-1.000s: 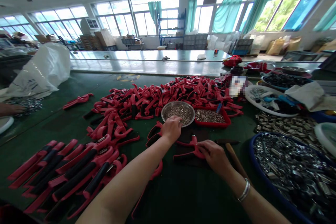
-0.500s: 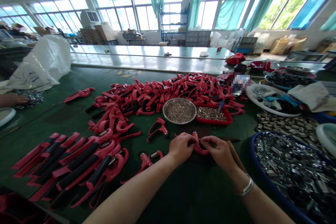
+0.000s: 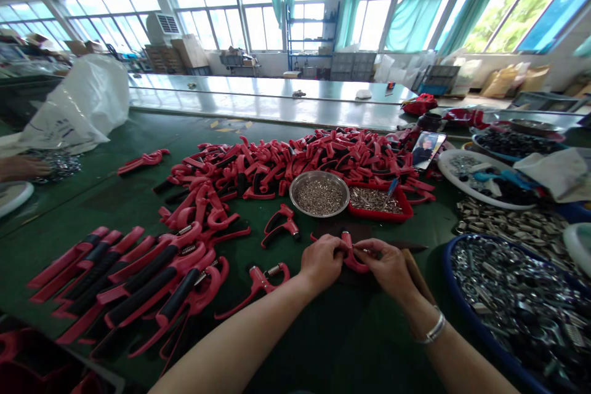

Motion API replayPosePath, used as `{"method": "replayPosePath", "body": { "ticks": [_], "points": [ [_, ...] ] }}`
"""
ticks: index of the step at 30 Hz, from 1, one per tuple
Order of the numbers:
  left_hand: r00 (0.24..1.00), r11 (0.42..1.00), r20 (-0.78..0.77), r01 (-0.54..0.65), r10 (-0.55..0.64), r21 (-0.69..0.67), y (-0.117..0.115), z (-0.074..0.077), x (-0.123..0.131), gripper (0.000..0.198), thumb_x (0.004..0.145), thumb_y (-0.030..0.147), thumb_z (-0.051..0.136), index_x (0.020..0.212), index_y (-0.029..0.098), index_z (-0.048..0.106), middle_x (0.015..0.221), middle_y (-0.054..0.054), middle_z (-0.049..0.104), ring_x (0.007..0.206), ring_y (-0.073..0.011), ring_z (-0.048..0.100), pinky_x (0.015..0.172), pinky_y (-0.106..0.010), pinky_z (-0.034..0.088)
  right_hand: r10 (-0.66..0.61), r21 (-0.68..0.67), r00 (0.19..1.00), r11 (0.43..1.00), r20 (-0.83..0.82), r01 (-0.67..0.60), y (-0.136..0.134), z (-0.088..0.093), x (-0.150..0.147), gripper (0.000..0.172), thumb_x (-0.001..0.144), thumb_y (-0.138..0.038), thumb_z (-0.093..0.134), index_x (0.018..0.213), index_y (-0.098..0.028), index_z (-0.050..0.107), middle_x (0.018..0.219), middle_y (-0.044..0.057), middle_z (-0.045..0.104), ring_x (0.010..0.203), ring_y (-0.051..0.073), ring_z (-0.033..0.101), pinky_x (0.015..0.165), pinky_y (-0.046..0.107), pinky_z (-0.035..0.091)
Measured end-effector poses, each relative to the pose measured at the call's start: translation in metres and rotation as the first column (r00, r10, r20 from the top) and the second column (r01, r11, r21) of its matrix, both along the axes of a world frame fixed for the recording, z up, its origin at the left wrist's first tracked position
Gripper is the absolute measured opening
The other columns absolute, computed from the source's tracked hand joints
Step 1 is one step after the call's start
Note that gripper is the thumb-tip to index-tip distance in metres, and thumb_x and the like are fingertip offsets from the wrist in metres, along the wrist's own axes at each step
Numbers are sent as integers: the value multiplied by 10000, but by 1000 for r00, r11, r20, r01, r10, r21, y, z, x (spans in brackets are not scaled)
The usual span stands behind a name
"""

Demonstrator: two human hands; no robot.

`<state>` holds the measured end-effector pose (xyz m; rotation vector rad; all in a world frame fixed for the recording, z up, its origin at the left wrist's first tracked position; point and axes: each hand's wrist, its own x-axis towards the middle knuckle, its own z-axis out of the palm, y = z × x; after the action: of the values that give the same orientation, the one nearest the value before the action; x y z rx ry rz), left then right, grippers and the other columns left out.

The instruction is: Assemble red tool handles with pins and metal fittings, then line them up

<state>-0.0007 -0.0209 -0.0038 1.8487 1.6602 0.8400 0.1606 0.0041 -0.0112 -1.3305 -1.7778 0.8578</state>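
head | left hand [image 3: 322, 261] | right hand [image 3: 386, 268] | fingers [image 3: 369, 249] narrow, pinching red plastic grip [image 3: 351, 252] between them

Bare forearms [image 3: 240, 351], a silver bracelet [image 3: 434, 329] on the right

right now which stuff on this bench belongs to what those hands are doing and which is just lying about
Job in hand: left hand, right hand, red grip handle, small metal parts in steel bowl
Lying about: white plastic sack, blue basin, phone
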Motion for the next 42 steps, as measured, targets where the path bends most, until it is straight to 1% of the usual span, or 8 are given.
{"method": "replayPosePath", "body": {
  "ticks": [7, 14, 20, 28, 32, 37, 39, 42],
  "points": [
    [1000, 1000, 8, -10, 10, -2, 0, -1, 1, 221, 761, 167, 481, 861, 267, 652, 910, 0, 625, 796, -161, 582, 691, -246, 414, -75, 365, 940, 930, 333, -56, -9, -3, -6, 181, 822, -259, 490, 847, -226, 666, 803, 37, 668, 767, 192, 570, 692, 319, 441],
    [1000, 1000, 4, -14, 14, -27, 1, 0, 1, 215, 756, 164, 487, 864, 256, 648, 925, 0, 622, 809, -153, 571, 720, -240, 420, -83, 477, 918, 870, 389, -124, -9, -6, -8, 197, 835, -193, 450, 862, -194, 645, 805, 51, 662, 752, 178, 566, 695, 297, 439],
    [999, 998, -35, -14, 12, -54, -1, 2, 1, 205, 779, 187, 465, 872, 264, 630, 936, 24, 609, 808, -130, 569, 727, -232, 425, -124, 611, 897, 770, 424, -182, -8, -9, -8, 166, 837, -160, 451, 815, -159, 616, 740, 50, 638, 707, 165, 538, 658, 259, 421],
    [999, 999, -38, -31, 29, -33, 0, 0, 1, 220, 779, 211, 484, 966, 273, 582, 961, 26, 615, 818, -135, 574, 724, -237, 441, -152, 580, 684, 676, 713, -455, -12, -1, -12, 175, 821, -90, 450, 852, -148, 612, 784, 62, 653, 742, 195, 565, 674, 281, 437],
    [997, 1000, -79, -22, 24, 19, -2, -1, 2, 221, 790, 215, 483, 987, 267, 570, 980, 24, 617, 838, -139, 578, 731, -242, 452, -117, 491, 617, 727, 778, -481, -17, 0, -7, 308, 788, -29, 427, 1038, -117, 583, 931, 100, 662, 814, 207, 592, 672, 287, 475],
    [961, 965, -267, 134, -71, 224, -9, 1, 4, 258, 834, 216, 448, 1064, 250, 560, 1106, 12, 594, 954, -158, 546, 827, -273, 435, 0, 396, 712, 831, 702, -390, -25, 9, 24, 427, 832, -87, 364, 1251, -117, 436, 1092, 101, 616, 979, 178, 561, 800, 282, 476],
    [914, 927, -384, 248, -129, 280, -9, 1, 5, 279, 855, 202, 419, 1100, 232, 549, 1147, 0, 583, 951, -158, 547, 829, -283, 433, -131, 419, 723, 878, 678, -233, -33, 10, 49, 417, 848, -169, 374, 1253, -89, 432, 1081, 131, 611, 981, 216, 560, 834, 354, 467],
    [817, 857, -532, 424, -223, 293, -6, -1, 4, 288, 872, 171, 389, 1116, 169, 543, 1157, -47, 584, 967, -156, 551, 815, -281, 434, -257, 286, 581, 957, 772, 43, -53, 6, 87, 444, 818, -283, 424, 1173, -29, 507, 988, 187, 627, 879, 312, 592, 750, 475, 482]
  ]
}}
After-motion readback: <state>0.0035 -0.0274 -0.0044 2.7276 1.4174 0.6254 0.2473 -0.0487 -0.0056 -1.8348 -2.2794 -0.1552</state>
